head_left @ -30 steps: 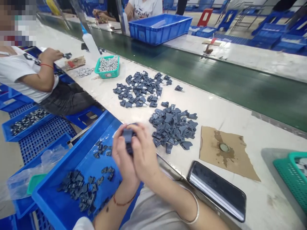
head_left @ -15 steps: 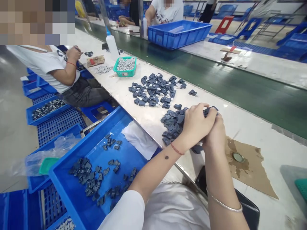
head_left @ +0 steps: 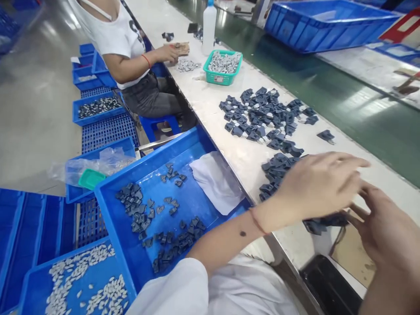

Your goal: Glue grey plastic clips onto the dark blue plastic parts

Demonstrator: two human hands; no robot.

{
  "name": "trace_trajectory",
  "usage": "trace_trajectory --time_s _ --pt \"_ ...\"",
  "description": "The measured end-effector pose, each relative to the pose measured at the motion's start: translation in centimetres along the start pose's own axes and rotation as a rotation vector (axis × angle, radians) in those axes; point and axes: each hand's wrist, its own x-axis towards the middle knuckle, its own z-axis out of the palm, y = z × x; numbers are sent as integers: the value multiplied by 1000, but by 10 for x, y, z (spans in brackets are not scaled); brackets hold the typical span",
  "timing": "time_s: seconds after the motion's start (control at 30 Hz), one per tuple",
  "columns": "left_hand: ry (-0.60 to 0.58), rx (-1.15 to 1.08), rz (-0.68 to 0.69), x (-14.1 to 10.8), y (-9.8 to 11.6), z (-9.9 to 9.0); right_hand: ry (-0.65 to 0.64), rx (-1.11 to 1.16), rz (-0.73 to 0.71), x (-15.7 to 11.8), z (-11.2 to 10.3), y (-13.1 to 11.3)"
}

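Note:
My left hand [head_left: 323,186] reaches over the bench at the right, fingers stretched out and slightly blurred. Facing it, my right hand [head_left: 389,223] has its fingers apart and bent, with no part visible between them. Below and between the hands lie a few dark blue-grey plastic parts [head_left: 320,224], partly covered; whether fingertips touch them I cannot tell. A pile of similar dark plastic parts [head_left: 278,168] sits just beyond my left wrist. Farther up the bench spreads a larger group of dark parts with pale pieces attached [head_left: 259,113].
A blue tray [head_left: 113,218] with loose dark parts and a white cloth [head_left: 216,181] stands at my left. Beyond are a green basket [head_left: 223,78] of pale pieces, a white bottle [head_left: 209,30] and a seated co-worker [head_left: 124,61]. Brown cardboard [head_left: 356,253] lies by my right hand.
My hands were together over dark parts; now they have come apart, the left stretched out flat. The view has swung left and down. The co-worker's hand has lowered to the bench.

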Motion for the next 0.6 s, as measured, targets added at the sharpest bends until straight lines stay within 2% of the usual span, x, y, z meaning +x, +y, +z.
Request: trace_trajectory --time_s 0.1,0.17,0.27,0.43,0.5,0.6 --pt "-23 85 -96 4 -47 -33 -23 100 182 -18 -10 -6" --pt "-57 130 -136 13 -81 -47 -25 68 190 -27 -16 -10" --pt "-179 192 -122 27 -120 -53 -18 49 131 -30 -24 -15" --pt "-406 284 -7 44 -145 -47 32 -34 -21 -2 -37 -33" --pt "-461 318 32 53 -150 -44 40 -73 -69 18 -39 -44" --pt "-510 361 83 66 -157 -38 -31 -151 -194 56 -30 -62"
